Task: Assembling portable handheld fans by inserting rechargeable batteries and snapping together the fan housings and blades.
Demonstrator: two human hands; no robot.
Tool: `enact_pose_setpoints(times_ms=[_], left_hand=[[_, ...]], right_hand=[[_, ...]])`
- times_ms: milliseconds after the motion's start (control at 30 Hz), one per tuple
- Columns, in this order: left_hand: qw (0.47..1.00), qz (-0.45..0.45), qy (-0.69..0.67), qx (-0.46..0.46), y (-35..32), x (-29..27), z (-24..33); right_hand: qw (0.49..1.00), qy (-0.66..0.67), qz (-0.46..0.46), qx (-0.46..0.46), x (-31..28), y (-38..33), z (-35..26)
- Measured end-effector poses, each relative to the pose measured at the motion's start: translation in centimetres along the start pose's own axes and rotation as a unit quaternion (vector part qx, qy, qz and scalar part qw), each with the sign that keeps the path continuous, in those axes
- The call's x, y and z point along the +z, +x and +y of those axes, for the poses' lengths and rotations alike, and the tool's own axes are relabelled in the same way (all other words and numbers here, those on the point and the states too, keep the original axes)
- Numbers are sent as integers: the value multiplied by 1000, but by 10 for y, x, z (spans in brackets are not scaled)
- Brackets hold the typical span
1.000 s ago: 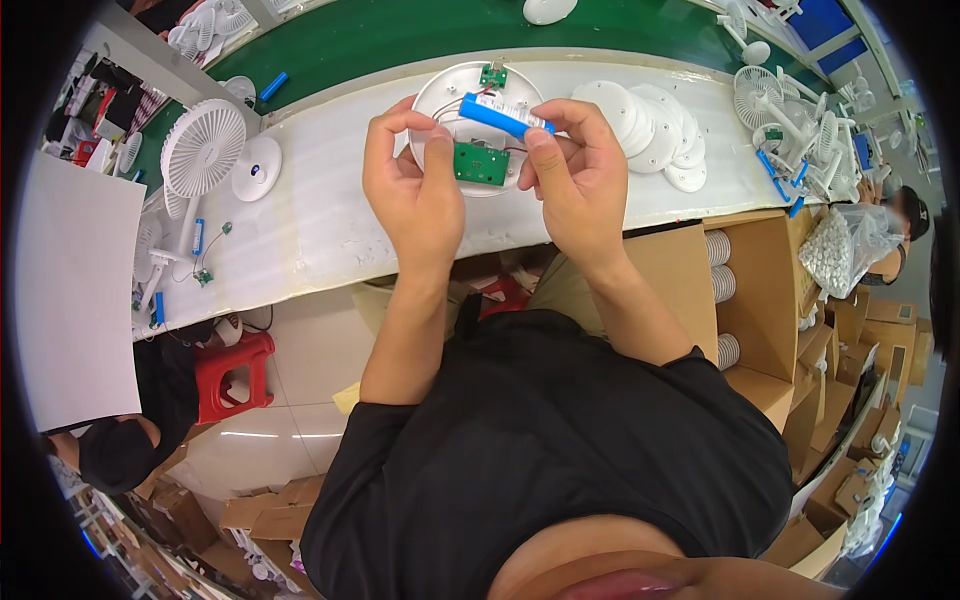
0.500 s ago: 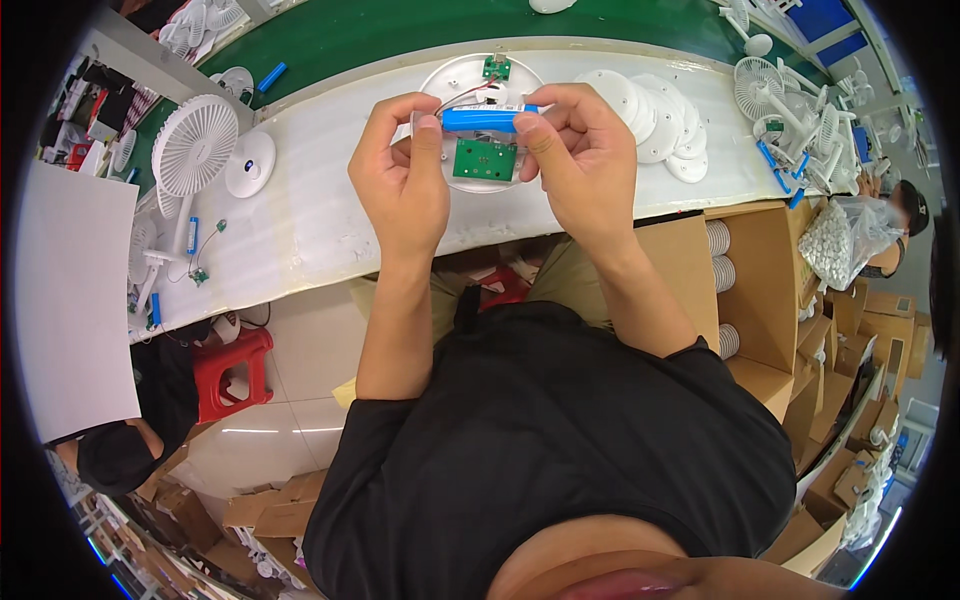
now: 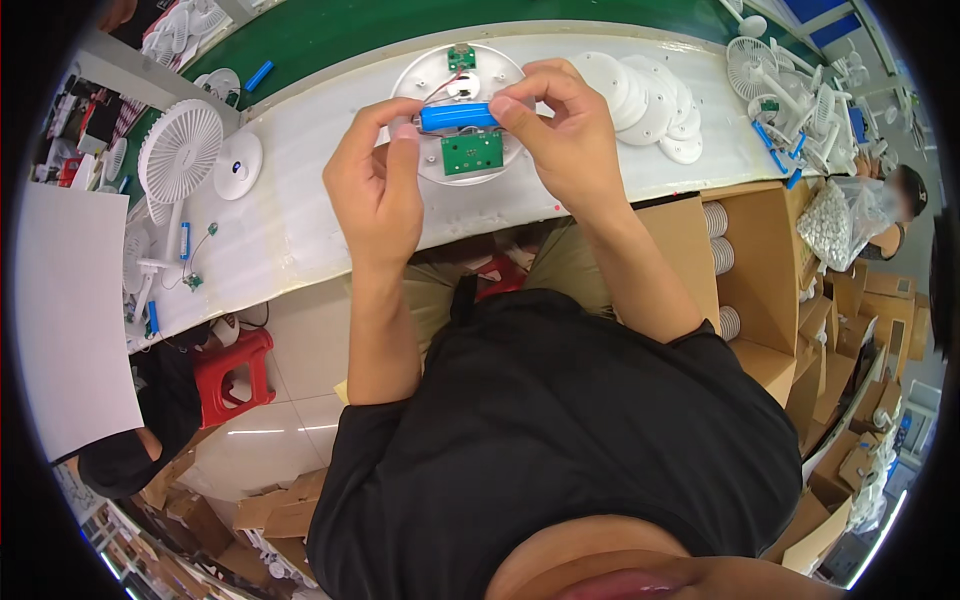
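Observation:
Between my two hands a blue cylindrical battery (image 3: 458,116) lies level over a round white fan base (image 3: 408,84). My left hand (image 3: 378,180) pinches its left end with thumb and forefinger. At the other end, my right hand (image 3: 562,130) grips it, thumb on top. Thin wires run from the battery toward a small green circuit board (image 3: 461,58) at the far side of the base. A larger green circuit board (image 3: 473,153) sits in the near half of the base, below the battery.
Overlapping white discs (image 3: 650,115) lie right of the base on the white table (image 3: 290,225). A white desk fan (image 3: 182,150) stands at left. More fan parts and blue batteries (image 3: 768,148) are at far right. Beneath the right side is a cardboard box (image 3: 755,240); a red stool (image 3: 235,378) stands lower left.
Both hands and the battery have shifted a little left in the picture, along with the base. The battery now sits lower against the base, and my right fingers have moved along it.

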State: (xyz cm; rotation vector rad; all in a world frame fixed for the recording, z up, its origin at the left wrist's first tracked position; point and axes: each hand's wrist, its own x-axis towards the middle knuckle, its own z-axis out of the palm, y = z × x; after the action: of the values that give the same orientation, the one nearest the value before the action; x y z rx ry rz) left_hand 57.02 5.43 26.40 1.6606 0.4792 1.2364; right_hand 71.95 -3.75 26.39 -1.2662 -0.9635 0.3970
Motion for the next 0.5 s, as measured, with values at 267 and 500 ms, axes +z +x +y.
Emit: enact_pose_setpoints(times_ms=[267, 500], left_hand=[[998, 8, -21, -53, 5, 1, 8], [994, -78, 37, -63, 12, -13, 9]], right_hand=[[988, 87, -128, 6, -16, 1, 5], [992, -67, -105, -10, -21, 9, -6]])
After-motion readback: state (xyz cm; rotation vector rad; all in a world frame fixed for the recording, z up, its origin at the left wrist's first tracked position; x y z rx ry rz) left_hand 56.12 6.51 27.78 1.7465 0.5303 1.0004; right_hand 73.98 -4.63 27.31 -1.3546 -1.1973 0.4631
